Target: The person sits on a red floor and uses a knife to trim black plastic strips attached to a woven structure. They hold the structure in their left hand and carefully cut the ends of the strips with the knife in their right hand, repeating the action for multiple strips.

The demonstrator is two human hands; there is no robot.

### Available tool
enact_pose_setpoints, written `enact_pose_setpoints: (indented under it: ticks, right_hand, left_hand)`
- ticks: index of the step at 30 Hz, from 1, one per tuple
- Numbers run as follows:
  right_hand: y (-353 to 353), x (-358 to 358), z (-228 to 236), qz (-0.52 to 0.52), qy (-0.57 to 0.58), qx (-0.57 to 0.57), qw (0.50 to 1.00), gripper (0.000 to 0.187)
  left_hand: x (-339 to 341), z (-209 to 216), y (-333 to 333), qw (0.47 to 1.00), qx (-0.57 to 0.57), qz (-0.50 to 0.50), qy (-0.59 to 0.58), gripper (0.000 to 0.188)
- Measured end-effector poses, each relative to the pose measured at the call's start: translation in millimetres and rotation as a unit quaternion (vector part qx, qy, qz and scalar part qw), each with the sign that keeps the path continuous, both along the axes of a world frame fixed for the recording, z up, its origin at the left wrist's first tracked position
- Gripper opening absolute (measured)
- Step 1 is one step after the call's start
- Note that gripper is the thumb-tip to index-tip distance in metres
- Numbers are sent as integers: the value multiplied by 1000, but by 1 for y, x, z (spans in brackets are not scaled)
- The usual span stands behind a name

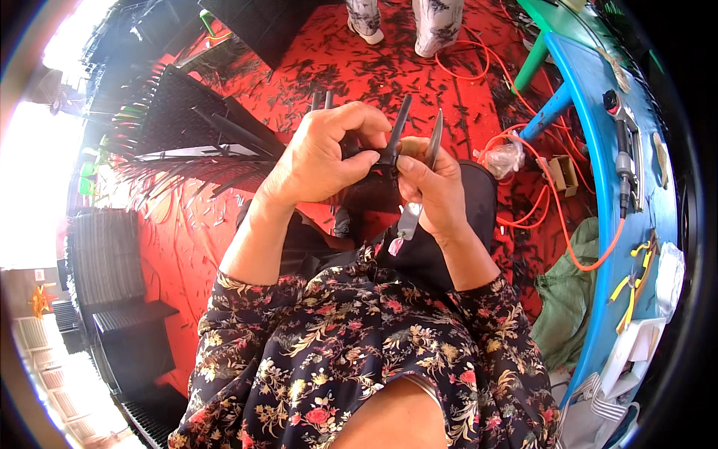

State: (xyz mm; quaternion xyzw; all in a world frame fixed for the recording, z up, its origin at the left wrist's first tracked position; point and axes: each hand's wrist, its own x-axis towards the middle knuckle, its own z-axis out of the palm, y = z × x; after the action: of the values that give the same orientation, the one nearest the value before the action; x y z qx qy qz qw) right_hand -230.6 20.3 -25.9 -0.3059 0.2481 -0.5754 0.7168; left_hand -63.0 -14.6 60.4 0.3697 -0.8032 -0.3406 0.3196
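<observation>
My left hand is closed, thumb and fingers pinching a dark strip in front of my lap. Right beside it, my right hand is closed round a pointed metal blade with a grey handle. The blade points away from me, and the handle comes out below the palm. Between both hands a flat black strip stands up, its lower end near my right thumb and against dark material. More black strip ends stick up behind my left hand. My fingers hide much of the piece.
Black woven panels with loose strips stand at left. Black scraps litter the red floor. Another person's legs are at the far side. A blue table at right bears an air tool; its orange hose loops down. A green sack lies below.
</observation>
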Motion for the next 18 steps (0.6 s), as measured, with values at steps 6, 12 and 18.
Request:
enact_pose_setpoints:
  ticks: [6, 12, 18]
  right_hand:
    - [-14, 4, 4, 7, 28, -10, 1000, 16]
    - [-25, 16, 4, -20, 103, 16, 994, 29]
    - [-21, 8, -1, 33, -39, 18, 999, 20]
  left_hand:
    - [6, -2, -7, 1000, 18, 20, 4, 26]
    - [15, -6, -22, 999, 20, 42, 22, 25]
    - [9, 11, -16, 998, 50, 44, -18, 18]
